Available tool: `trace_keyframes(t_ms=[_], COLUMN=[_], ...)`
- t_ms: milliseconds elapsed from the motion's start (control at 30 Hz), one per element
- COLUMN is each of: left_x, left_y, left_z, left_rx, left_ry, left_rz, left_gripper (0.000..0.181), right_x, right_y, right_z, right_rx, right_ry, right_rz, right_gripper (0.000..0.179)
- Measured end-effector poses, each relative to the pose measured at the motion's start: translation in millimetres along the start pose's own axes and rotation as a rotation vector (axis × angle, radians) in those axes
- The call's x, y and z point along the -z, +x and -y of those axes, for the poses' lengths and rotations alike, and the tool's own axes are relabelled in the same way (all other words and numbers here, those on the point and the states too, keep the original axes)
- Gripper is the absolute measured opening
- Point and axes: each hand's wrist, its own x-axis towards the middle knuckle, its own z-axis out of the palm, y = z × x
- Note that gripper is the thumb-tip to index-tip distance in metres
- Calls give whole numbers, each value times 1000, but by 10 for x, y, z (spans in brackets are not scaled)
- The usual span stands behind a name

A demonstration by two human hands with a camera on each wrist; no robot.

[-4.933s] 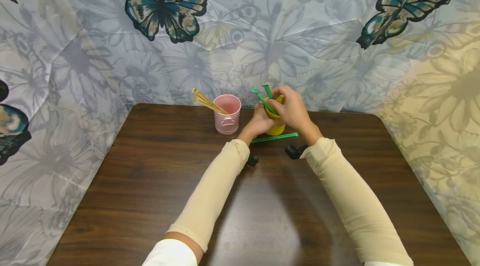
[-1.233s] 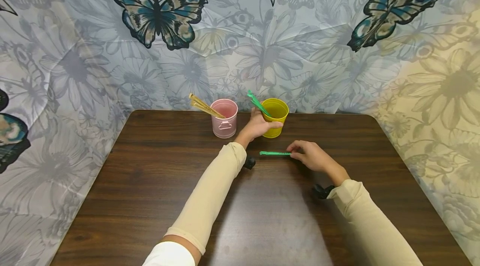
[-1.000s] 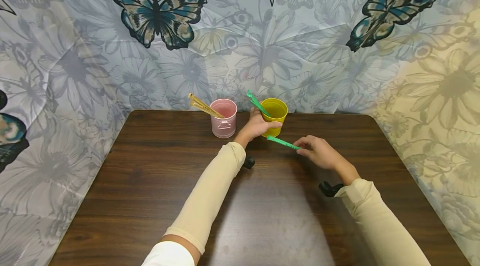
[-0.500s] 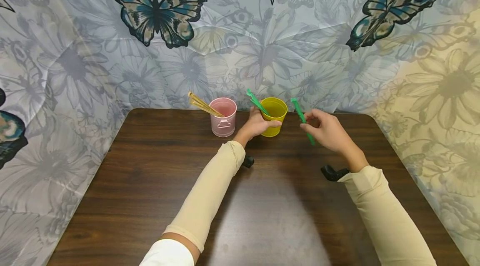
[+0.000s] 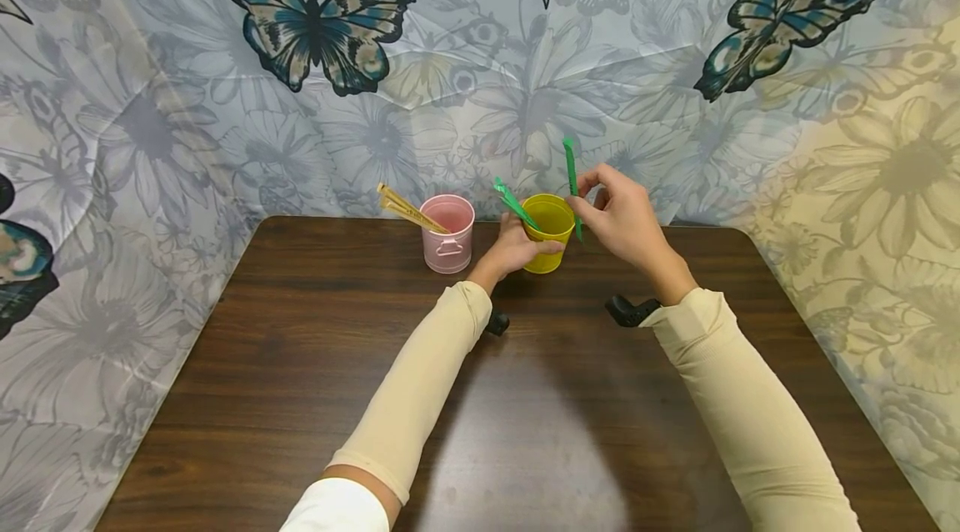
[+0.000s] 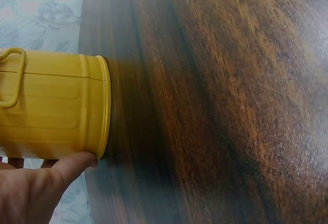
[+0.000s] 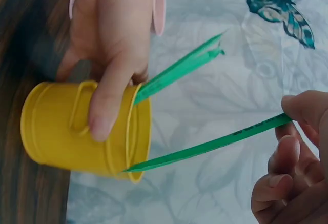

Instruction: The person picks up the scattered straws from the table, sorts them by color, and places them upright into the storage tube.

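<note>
My left hand [image 5: 513, 250] holds a small yellow bucket [image 5: 543, 263] upright on the table, thumb along its near side and fingers behind. In the right wrist view two slim green packets [image 7: 177, 70] lean out of the bucket's mouth. My right hand [image 5: 621, 217] pinches another slim green stick packet [image 5: 569, 161] between thumb and fingertips. This packet stands nearly vertical at the bucket's right rim. Its lower tip overlaps the rim in the right wrist view [image 7: 205, 146]; whether they touch I cannot tell. The left wrist view shows the bucket's wall [image 6: 51, 101] and handle beside my thumb.
Left of the yellow bucket stands a pink bucket [image 5: 448, 253] with several gold stick packets [image 5: 408, 211] leaning out leftward. Both buckets are near the back edge of the brown wooden table [image 5: 337, 332]. A butterfly-patterned cloth [image 5: 480, 82] hangs behind.
My right hand picked the green packet off the table, turned it upright and brought it left to the yellow bucket's rim. My left hand stayed on the bucket.
</note>
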Motion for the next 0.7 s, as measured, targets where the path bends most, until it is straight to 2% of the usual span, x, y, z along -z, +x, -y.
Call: trace_keyframes(t_ms=[200,333,467,700], left_x=[4,17,24,16], left_y=[13,9,1,19], left_z=[5,-5,-13,-6], left_rx=[34,27,1,-29], left_ry=[11,8,2,10], left_rz=[-2,1,7,13], left_gripper=[86,91,92,84], right_x=[-162,-297,-438,-611], right_y=[151,224,251,199], right_z=[36,-1,-79,-240], right_rx=[15,2,-28,-127], right_ry=[14,25,7,-29], right_rz=[4,30,91,207], right_gripper=[10,10,11,15])
